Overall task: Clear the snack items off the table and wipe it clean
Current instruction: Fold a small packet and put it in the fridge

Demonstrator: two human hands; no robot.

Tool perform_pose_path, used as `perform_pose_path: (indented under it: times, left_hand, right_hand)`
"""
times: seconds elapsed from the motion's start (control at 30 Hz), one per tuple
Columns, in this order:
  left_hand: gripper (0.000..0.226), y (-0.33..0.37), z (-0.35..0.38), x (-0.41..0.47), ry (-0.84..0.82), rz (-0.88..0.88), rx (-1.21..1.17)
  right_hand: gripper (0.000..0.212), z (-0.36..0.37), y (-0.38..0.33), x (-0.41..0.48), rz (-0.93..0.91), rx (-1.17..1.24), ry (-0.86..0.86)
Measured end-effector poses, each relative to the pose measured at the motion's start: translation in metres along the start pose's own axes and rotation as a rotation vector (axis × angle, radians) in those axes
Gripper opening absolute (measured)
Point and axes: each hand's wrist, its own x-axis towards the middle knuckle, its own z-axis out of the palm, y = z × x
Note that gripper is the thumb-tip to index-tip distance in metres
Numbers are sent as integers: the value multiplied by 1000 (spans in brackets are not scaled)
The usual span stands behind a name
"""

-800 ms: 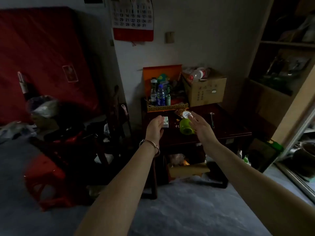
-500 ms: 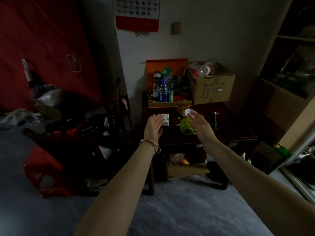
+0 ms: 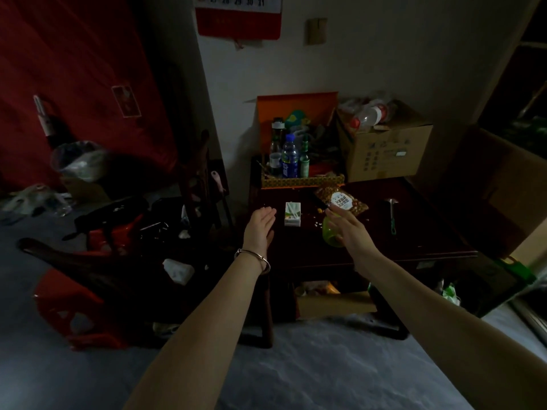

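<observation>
- The room was dim and cluttered. A dark wooden bench (image 3: 414, 232) stood against a pale wall, and a red stool (image 3: 68, 315) stood on the grey floor to the left.
- At the back of the bench were a tray of bottles (image 3: 302, 182) and a cardboard box (image 3: 384, 149).
- The snack bag (image 3: 343, 201), which seemed to hold nuts, lay near the middle of the bench, just in front of the tray. A small white and green box (image 3: 292, 213) lay to its left, and loose crumbs (image 3: 316, 223) were scattered between them.
- The left hand (image 3: 260, 229) was flat, with the fingers straight and close together. It held nothing and was just beside the small box, at the left edge of the bench.
- The right hand (image 3: 347, 232) had its fingers spread and empty, above a green cup (image 3: 331, 235). The fingertips were very near the snack bag; I cannot tell if they touched it.
- Risk: the cup was directly under the right hand, so a quick reach for the bag could probably knock it over.
- Risk: if the bag was open, lifting it by the wrong end could drop more nuts on the bench or the floor.
- Risk: sweeping the crumbs without a hand under the edge could send them to the floor.
- Writing: the wall calendar (image 3: 236, 13) showed 27, 28, 29, 30, 31. The white label on the snack bag and the print on the cardboard box were too small to read.
</observation>
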Motion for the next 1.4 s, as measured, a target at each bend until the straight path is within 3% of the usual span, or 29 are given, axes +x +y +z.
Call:
perform_pose_path:
  times: [0.23,0.67,0.93,1.4]
  left_hand:
    - [38,-6,-1,62,22,11,87]
    - [39,-32,11,162,127,-96,57]
    - [37,-48,38,233,284,-151,10]
    - [54,-101,51,268,536,-174,-17]
  right_hand:
    - [42,7,0,54,26,-24,55]
    - [39,-5,20,165,56,28,-11]
    - [41,-27,14,260,150,-23,-176]
    - [52,-32,49,368,90,-334,-499]
